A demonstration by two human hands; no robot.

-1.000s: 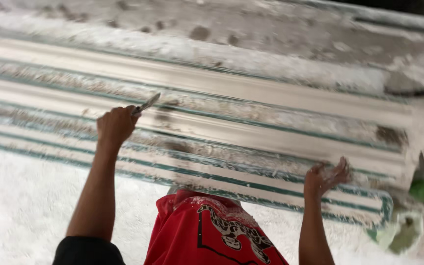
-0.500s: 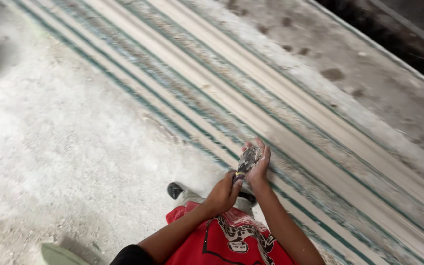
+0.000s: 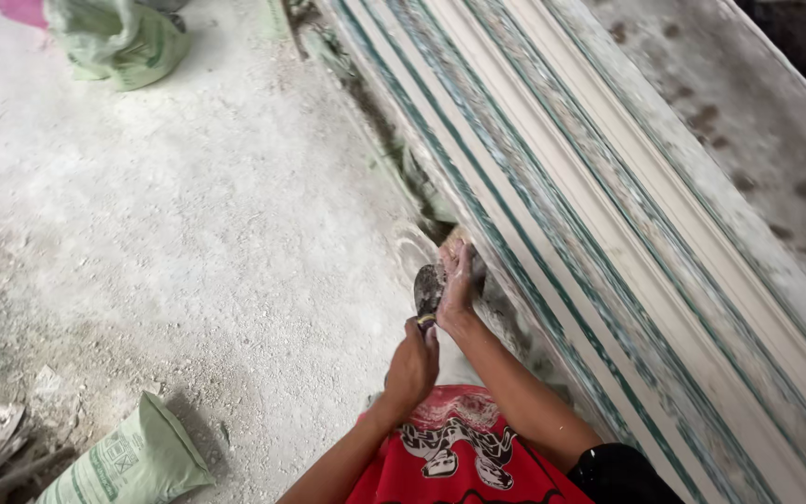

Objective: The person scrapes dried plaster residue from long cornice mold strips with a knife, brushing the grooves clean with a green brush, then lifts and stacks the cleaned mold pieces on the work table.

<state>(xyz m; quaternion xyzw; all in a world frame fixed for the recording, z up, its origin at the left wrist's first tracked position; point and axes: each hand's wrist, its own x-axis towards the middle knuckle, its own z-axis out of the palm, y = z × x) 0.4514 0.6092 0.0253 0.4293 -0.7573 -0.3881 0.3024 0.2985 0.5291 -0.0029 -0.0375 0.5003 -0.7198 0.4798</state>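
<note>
The left hand (image 3: pixel 412 366) is closed in a full grip around the handle of a small trowel (image 3: pixel 427 289), whose dark, plaster-smeared blade points up and away from the wrist. The right hand (image 3: pixel 456 275) lies against that blade with its fingers stretched out flat and pressed along the blade's far side, so it is touching rather than clasping; it closes on nothing that can be seen. Both hands meet just at the near lower edge of the long moulded plaster cornice (image 3: pixel 608 215), a pale length with stepped ridges and thin green lines that runs on a slant across the right of the view. The trowel sits right beside that edge, where wet white plaster is smeared; whether the blade actually touches the cornice cannot be told. Left of the cornice spreads the dusty, white-powdered floor (image 3: pixel 188 233). A green sack (image 3: pixel 123 37) lies on the floor far to the left of the cornice's upper end, and another green sack (image 3: pixel 128 462) lies well to the left of its lower end, beside some rubble. A red printed garment (image 3: pixel 459 457) shows just below the hands.
</note>
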